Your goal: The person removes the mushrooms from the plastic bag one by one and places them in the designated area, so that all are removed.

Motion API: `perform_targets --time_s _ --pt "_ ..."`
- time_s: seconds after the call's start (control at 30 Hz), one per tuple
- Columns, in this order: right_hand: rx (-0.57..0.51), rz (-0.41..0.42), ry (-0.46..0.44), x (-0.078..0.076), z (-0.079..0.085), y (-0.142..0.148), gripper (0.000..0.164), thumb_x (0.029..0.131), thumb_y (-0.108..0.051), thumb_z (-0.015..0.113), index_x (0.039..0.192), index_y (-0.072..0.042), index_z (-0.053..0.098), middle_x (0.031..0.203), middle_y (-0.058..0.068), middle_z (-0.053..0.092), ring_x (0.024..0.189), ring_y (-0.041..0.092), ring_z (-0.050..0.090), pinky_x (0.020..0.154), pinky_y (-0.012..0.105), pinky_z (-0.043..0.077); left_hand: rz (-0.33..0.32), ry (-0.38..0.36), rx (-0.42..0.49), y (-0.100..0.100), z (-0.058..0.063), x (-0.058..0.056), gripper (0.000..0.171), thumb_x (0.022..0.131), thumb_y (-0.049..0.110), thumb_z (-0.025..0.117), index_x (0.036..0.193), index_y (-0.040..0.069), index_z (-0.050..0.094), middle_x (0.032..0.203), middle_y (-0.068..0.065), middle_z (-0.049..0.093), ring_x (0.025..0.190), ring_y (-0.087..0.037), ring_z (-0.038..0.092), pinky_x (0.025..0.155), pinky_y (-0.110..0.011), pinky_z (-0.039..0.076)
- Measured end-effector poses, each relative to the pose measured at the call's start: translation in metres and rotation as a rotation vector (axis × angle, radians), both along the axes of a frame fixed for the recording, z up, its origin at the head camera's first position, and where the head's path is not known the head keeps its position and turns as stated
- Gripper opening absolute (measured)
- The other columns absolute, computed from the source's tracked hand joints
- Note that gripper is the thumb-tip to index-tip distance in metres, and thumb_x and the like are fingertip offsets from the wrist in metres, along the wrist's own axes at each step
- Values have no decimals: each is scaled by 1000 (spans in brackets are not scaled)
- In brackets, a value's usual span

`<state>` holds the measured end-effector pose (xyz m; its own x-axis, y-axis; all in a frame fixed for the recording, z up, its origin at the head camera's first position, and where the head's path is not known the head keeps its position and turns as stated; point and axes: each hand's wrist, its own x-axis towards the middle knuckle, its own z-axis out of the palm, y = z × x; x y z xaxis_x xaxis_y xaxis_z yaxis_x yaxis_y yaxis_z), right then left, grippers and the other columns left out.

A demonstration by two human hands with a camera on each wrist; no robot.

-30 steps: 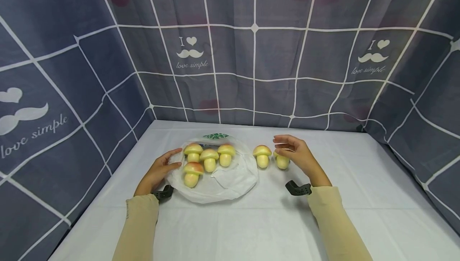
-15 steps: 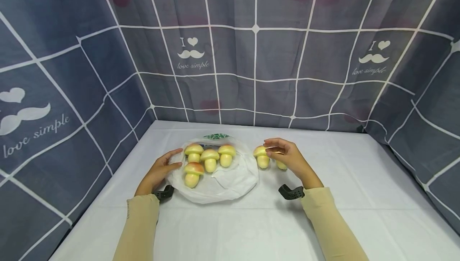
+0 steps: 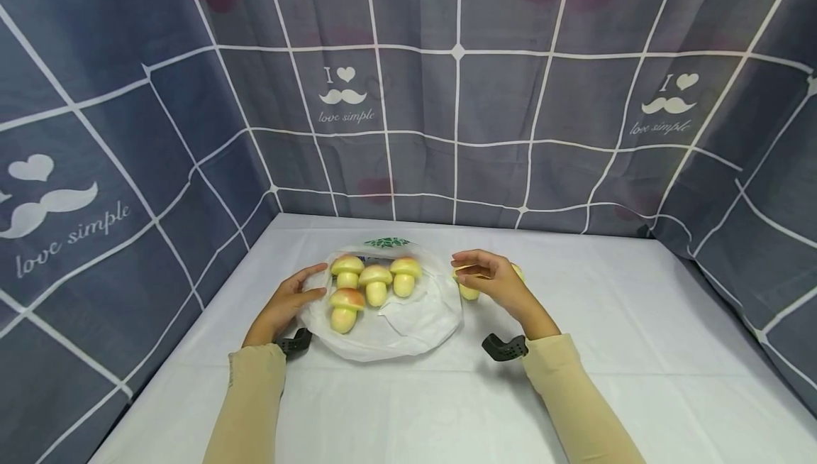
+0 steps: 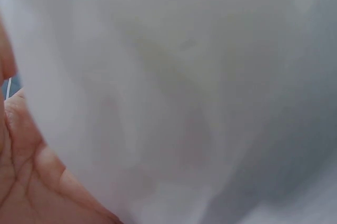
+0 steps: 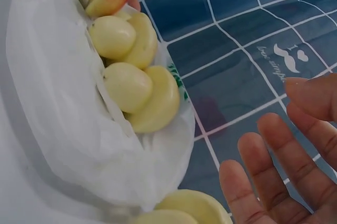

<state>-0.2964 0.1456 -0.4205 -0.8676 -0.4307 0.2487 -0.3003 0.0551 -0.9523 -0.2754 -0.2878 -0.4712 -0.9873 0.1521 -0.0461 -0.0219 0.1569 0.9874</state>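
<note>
Several toy mushrooms with yellow, red-tinged caps, among them a front mushroom [image 3: 345,308], lie in the mouth of a white plastic bag [image 3: 408,336]. My left hand [image 3: 284,308] rests against the bag's left side, thumb and forefinger apart at its rim. In the left wrist view the bag [image 4: 158,103] covers most of the picture beside the palm. My right hand [image 3: 501,283] hovers at a loose mushroom [image 3: 469,292], hiding part of it. Its fingers are relaxed, apart and hold nothing in the right wrist view. Another mushroom [image 3: 518,271] shows behind that hand.
A white cloth [image 3: 383,414] covers the table. Dark grey-blue checked curtains [image 3: 415,95] stand behind it and at both sides. Black wrist cameras, such as the right one [image 3: 504,348], project inward from each wrist.
My right hand has moved left, from the farther loose mushroom to the one nearer the bag. The left hand stays at the bag, and the mushrooms keep their places.
</note>
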Motion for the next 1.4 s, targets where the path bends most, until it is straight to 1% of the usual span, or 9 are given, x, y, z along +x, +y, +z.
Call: perform_targets --time_s 0.17,0.3,0.47,0.5,0.7,0.73,0.83,1.13,1.4 --pt "20 6 14 1 -2 -7 44 99 5 70 139 18 58 137 35 65 108 7 69 94 21 56 4 -3 1 0 0 1 69 108 7 64 168 0 32 175 -26 24 152 -42 35 93 -22 55" --pt "21 19 3 1 -7 -13 41 100 4 70 138 16 61 137 35 64 108 8 70 93 22 56 5 0 -8 1 0 2 69 108 8 65 168 -1 33 176 -26 22 154 -42 32 94 -20 54" --pt "7 51 -14 0 -12 -23 39 100 3 70 136 16 62 137 37 63 111 15 70 93 23 57 5 -3 -3 0 0 2 69 107 6 65 168 -1 32 176 -25 22 155 -42 31 94 -20 53" --pt "5 59 -14 0 -12 -25 40 100 3 70 136 17 62 137 37 63 113 21 70 94 24 57 3 -4 0 0 0 2 70 107 6 64 168 -1 31 176 -25 22 155 -42 31 94 -20 54" --pt "19 80 20 -1 -17 -35 40 100 2 70 136 18 62 134 38 65 117 34 70 93 26 58 8 -5 7 0 -1 0 70 107 6 65 168 -1 32 175 -25 24 153 -41 34 94 -21 55" --pt "24 81 25 -2 -17 -36 39 100 3 71 135 17 63 133 38 65 115 31 71 93 26 59 10 -5 6 0 -1 0 70 107 6 65 168 -1 32 175 -25 24 153 -41 35 94 -21 55" --pt "33 89 24 -1 -16 -41 38 100 3 71 135 16 64 133 36 66 116 31 70 93 26 59 14 -12 5 0 -1 0 70 107 6 65 168 -1 32 175 -25 24 152 -41 36 93 -22 56" --pt "66 120 11 0 -19 -55 38 101 0 71 136 13 64 136 33 66 120 40 67 95 27 58 15 -11 -4 0 -1 0 70 107 7 65 168 0 33 175 -25 24 153 -42 34 93 -22 56" --pt "83 156 11 -1 -23 -67 39 100 0 71 137 13 65 134 30 68 119 41 68 95 29 58 14 -6 -11 0 -2 0 70 107 8 66 168 0 33 176 -24 23 155 -42 31 94 -20 53"
